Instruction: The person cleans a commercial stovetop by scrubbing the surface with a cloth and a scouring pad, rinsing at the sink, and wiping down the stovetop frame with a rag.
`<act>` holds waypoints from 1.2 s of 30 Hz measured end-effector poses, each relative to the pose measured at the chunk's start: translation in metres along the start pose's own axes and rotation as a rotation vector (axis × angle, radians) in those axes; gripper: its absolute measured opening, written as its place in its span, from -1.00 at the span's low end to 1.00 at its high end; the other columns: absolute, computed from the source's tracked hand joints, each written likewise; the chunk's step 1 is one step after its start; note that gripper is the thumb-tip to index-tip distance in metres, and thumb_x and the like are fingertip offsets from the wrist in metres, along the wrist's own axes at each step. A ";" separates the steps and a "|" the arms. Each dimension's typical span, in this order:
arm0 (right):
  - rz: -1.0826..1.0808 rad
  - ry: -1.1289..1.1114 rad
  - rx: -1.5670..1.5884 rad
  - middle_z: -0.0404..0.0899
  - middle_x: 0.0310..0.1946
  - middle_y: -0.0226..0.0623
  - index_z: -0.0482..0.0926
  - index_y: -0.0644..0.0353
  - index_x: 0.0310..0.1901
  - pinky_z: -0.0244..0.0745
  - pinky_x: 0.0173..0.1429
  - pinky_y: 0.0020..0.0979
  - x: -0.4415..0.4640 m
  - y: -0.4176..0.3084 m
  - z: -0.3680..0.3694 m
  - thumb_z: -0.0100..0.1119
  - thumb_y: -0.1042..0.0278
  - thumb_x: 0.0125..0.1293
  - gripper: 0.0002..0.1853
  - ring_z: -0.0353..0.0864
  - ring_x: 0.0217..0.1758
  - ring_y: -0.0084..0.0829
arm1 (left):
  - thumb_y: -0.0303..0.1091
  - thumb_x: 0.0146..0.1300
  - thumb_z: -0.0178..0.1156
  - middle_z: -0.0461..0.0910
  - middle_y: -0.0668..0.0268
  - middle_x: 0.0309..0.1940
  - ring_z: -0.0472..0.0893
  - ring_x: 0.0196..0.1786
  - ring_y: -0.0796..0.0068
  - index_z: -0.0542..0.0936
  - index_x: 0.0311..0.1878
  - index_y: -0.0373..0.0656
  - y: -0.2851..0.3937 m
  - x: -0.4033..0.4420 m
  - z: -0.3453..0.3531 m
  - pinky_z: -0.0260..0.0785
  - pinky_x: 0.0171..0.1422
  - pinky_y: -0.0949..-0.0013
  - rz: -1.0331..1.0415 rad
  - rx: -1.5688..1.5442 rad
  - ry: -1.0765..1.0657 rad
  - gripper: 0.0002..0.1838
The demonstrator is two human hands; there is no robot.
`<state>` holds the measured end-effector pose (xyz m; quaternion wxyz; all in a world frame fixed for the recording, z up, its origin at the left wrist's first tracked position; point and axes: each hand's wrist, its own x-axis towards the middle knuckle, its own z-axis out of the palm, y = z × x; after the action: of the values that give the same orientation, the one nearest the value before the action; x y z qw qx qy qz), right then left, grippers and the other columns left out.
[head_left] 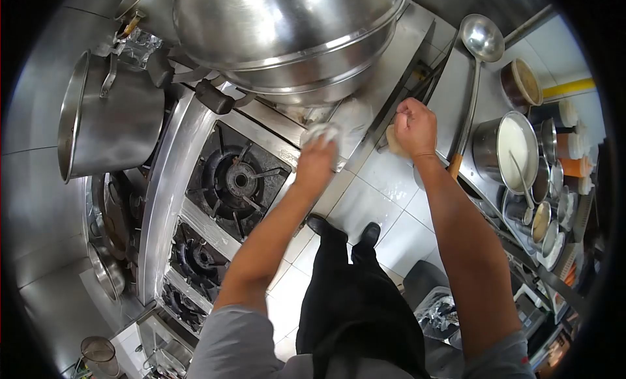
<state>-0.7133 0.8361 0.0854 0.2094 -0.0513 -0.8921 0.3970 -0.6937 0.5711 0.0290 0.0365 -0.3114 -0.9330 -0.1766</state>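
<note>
My left hand (pixel 317 162) is over the steel edge of the stove, wrapped round a whitish cloth (pixel 321 132) that is smeared by motion. Right of it, my right hand (pixel 416 126) is closed in a fist above the tiled floor, between stove and counter. A beige thing (pixel 394 143) shows at the fist's lower left; its kind is unclear, and my fingers hide part of it. Just beyond my left hand, large stacked steel bowls (pixel 287 46) stand on the cooking range. The nearest burner (pixel 241 175) lies left of my left forearm, with no flame visible.
A tall steel pot (pixel 117 112) stands at the left. On the right counter lie a long-handled ladle (pixel 475 86), a saucepan of white liquid (pixel 512 147) with a spoon in it, and several containers. A bin (pixel 440 310) stands on the floor by my legs.
</note>
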 end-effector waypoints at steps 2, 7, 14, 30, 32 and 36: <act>-0.010 0.007 0.032 0.61 -0.43 -0.13 0.55 0.20 -0.41 0.57 -0.22 -0.15 0.000 0.001 -0.001 0.08 0.49 0.05 -0.93 0.64 -0.36 -0.07 | -0.53 -0.07 0.30 0.43 -0.08 0.34 0.43 0.35 -0.16 0.52 0.22 -0.29 -0.022 -0.027 -0.031 0.26 0.48 0.00 -0.112 -0.003 -0.130 -0.35; 0.007 0.006 -0.034 0.61 -0.43 -0.14 0.56 0.19 -0.41 0.57 -0.22 -0.16 -0.001 0.000 0.000 0.09 0.48 0.06 -0.93 0.64 -0.37 -0.08 | -0.49 -0.04 0.33 0.50 -0.08 0.25 0.51 0.24 -0.11 0.55 0.19 -0.27 -0.002 0.032 0.022 0.37 0.35 0.00 -0.049 0.094 0.000 -0.40; 0.013 -0.025 -0.015 0.61 -0.43 -0.15 0.56 0.19 -0.40 0.57 -0.23 -0.15 0.000 0.001 0.000 0.09 0.47 0.06 -0.93 0.64 -0.37 -0.08 | -0.50 0.02 0.25 0.55 -0.08 0.19 0.59 0.13 -0.02 0.60 0.05 -0.28 0.016 0.043 0.027 0.41 0.27 0.06 -0.160 0.076 0.023 -0.57; -0.010 0.000 0.016 0.58 -0.46 -0.13 0.53 0.20 -0.42 0.55 -0.23 -0.13 -0.003 0.002 0.000 0.06 0.48 0.05 -0.94 0.62 -0.38 -0.04 | -0.52 -0.04 0.28 0.41 0.07 0.38 0.42 0.39 0.04 0.54 0.21 -0.14 -0.068 -0.077 -0.007 0.32 0.39 0.04 -0.080 0.295 -0.116 -0.38; -0.028 0.003 0.000 0.58 -0.46 -0.14 0.53 0.20 -0.42 0.55 -0.24 -0.13 -0.001 0.002 -0.001 0.06 0.49 0.04 -0.93 0.61 -0.38 -0.04 | -0.52 0.00 0.23 0.52 0.05 0.23 0.53 0.24 0.03 0.54 0.21 -0.20 -0.106 -0.057 -0.050 0.34 0.33 0.00 -0.246 0.347 -0.119 -0.42; -0.024 0.000 -0.009 0.58 -0.45 -0.14 0.53 0.20 -0.41 0.55 -0.24 -0.14 -0.002 0.002 0.001 0.06 0.50 0.04 -0.92 0.61 -0.37 -0.05 | -0.57 -0.11 0.27 0.53 0.07 0.23 0.50 0.27 0.00 0.56 0.15 -0.18 -0.089 -0.028 -0.039 0.34 0.32 -0.04 -0.213 0.225 0.075 -0.39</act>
<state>-0.7120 0.8362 0.0821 0.2139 -0.0414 -0.8945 0.3903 -0.7259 0.4754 0.0334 0.0870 -0.1979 -0.9726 -0.0855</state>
